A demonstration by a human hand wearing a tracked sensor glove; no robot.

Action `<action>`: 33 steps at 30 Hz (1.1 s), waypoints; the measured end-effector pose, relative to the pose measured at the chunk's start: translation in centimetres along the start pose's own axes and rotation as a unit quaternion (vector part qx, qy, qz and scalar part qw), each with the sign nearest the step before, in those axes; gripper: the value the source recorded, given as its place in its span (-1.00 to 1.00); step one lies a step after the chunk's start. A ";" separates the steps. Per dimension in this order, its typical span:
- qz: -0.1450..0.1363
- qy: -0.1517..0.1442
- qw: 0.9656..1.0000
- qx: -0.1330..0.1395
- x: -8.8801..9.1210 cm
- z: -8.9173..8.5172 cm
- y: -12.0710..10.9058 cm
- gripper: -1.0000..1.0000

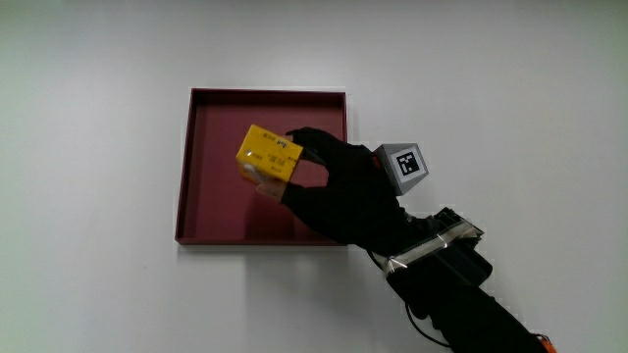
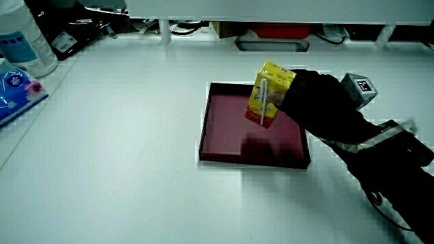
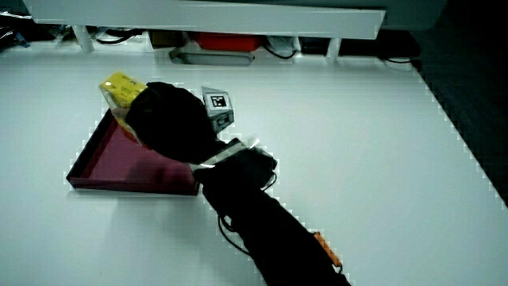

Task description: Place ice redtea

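Observation:
A yellow drink carton (image 1: 267,154) with a white straw on its side is held in the air over the dark red square tray (image 1: 211,196). The hand (image 1: 339,191) in its black glove is shut on the carton, fingers wrapped round its end. In a side view the carton (image 2: 270,93) hangs tilted above the tray floor (image 2: 234,132), casting a shadow on it. The hand (image 3: 167,119) covers most of the carton (image 3: 121,89) in a side view, above the tray (image 3: 111,163). A patterned cube (image 1: 406,165) sits on the back of the hand.
A clear plastic bottle (image 2: 24,37) and a blue packet (image 2: 13,88) lie at the table's edge in a side view. A low partition with cables and a red object (image 2: 281,30) runs along the table. The forearm (image 1: 461,294) reaches in from the person's edge.

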 end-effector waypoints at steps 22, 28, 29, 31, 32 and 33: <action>-0.091 0.031 0.993 0.070 6.1 2.1 -0.5 0.00; -0.090 0.046 0.993 0.067 6.2 2.0 -0.5 -0.17; -0.092 0.045 0.992 0.068 6.2 2.0 -0.5 -0.21; -0.096 0.045 0.992 0.068 6.3 2.0 -0.5 -0.29; -0.094 0.047 0.992 0.070 6.3 1.9 -0.5 -0.33; -0.095 0.044 0.992 0.070 6.5 2.0 -0.6 -0.38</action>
